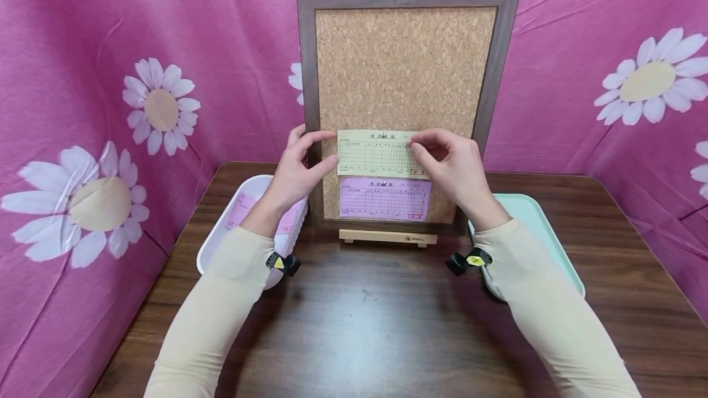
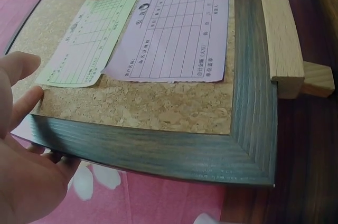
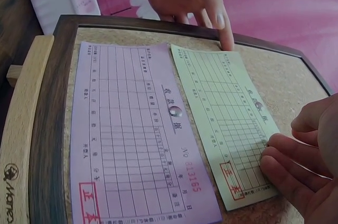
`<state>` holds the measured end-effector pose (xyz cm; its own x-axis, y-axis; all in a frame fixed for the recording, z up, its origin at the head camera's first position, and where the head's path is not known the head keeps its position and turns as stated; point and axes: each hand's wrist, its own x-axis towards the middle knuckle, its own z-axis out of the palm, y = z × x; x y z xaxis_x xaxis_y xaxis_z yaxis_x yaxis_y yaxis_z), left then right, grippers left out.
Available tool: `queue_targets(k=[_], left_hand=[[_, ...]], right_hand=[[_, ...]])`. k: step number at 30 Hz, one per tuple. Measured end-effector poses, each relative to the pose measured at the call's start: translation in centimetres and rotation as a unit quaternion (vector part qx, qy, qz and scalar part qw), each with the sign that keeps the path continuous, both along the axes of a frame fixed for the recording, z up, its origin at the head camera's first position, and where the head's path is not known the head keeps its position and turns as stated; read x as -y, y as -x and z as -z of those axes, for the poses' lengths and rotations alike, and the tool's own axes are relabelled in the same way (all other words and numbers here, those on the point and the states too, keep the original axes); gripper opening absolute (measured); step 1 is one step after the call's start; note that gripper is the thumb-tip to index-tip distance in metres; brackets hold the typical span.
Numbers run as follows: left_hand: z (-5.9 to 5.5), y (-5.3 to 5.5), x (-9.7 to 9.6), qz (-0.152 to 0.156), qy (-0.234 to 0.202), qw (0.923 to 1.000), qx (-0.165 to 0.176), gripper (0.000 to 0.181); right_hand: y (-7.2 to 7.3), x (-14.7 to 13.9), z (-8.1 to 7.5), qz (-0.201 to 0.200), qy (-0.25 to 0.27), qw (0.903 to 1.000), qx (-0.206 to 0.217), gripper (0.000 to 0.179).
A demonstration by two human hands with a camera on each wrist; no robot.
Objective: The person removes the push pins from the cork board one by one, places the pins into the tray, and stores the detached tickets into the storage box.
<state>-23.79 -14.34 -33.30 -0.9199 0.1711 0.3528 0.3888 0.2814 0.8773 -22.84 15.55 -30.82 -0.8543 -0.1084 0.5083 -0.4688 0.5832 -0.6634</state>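
A corkboard (image 1: 404,66) in a dark wooden frame stands tilted back on the table. Pinned to its lower part by a round-headed pushpin (image 3: 259,105) is a pale green receipt slip (image 1: 367,155). Just below it hangs a purple receipt slip (image 1: 384,201) with its own silvery pushpin (image 3: 176,111). My left hand (image 1: 301,167) is at the frame's left side, index finger and thumb spread by the green slip's left edge, other fingers behind the frame. At the green slip's right edge, the fingertips of my right hand (image 1: 456,161) touch the paper.
A white tray (image 1: 212,241) holding more purple slips stands on the left. To the right lies a mint-green tray (image 1: 553,244), partly hidden by my right arm. A light wooden easel ledge (image 1: 387,237) supports the board. Pink flowered cloth (image 1: 232,78) hangs behind the brown table (image 1: 359,324).
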Motion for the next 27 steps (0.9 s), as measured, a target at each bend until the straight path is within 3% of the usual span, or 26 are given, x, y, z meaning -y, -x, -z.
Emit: queue_targets(k=[13, 27], left_hand=[[-0.2, 0.6, -1.0, -0.022, -0.013, 0.9996, 0.009, 0.037], [0.1, 1.1, -2.4, -0.071, -0.034, 0.9968, -0.011, 0.026]], right_hand=[[0.6, 2.1, -0.6, -0.013, -0.001, 0.9997, -0.021, 0.018], [1.3, 4.0, -0.5, 0.022, -0.023, 0.9989, -0.033, 0.018]])
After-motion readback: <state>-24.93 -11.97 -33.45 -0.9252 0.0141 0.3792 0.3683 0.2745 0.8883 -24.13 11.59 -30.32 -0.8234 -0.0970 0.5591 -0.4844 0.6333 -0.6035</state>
